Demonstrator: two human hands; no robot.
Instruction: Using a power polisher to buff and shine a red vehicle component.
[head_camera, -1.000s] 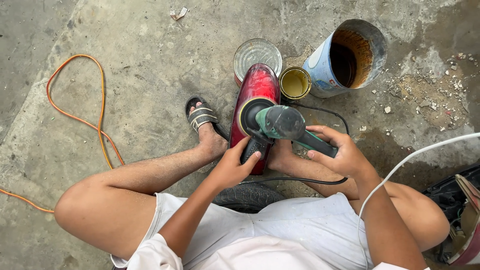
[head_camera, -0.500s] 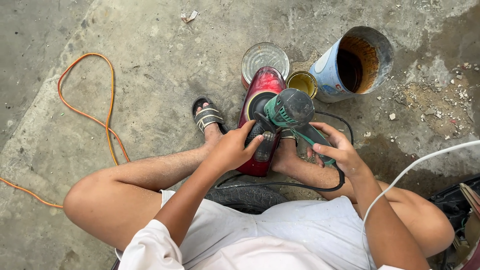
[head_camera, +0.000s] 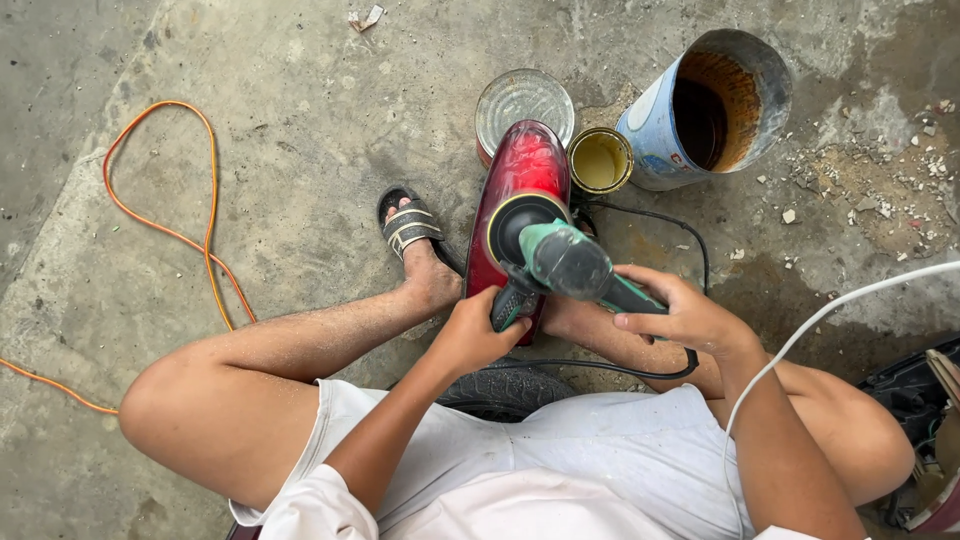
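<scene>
Left hand (head_camera: 472, 335), centre of frame: fingers curled tight around the black side handle of a green power polisher (head_camera: 560, 262). Right hand (head_camera: 685, 312), just right of centre: closed over the tool's rear grip, thumb laid along the top. The polisher body is smooth, rounded plastic; its round black pad with a yellowish rim lies flat on a glossy red panel (head_camera: 520, 185).

The panel is a long, curved, shell-like piece, tapering toward the top of the frame, lacquered and reflective. It sits at centre, between the person's feet. The left foot (head_camera: 415, 245) wears a black sandal with pale straps, just left of the panel.

Upper centre: a shallow metal tin (head_camera: 524, 98) with a dull silvery, ribbed face touches the panel's far tip. Just to its right, a small open can (head_camera: 600, 160) holds a pale yellow paste. Upper right: a larger pale blue bucket (head_camera: 705, 108), tilted, its inside rusty brown and dark.

A black cord (head_camera: 690, 250) loops from the tool to the right. An orange cable (head_camera: 190, 220) snakes down the left side. A white cable (head_camera: 830, 310) crosses the right edge. The floor (head_camera: 250, 80) is rough grey concrete, stained, with gritty rubble at upper right.
</scene>
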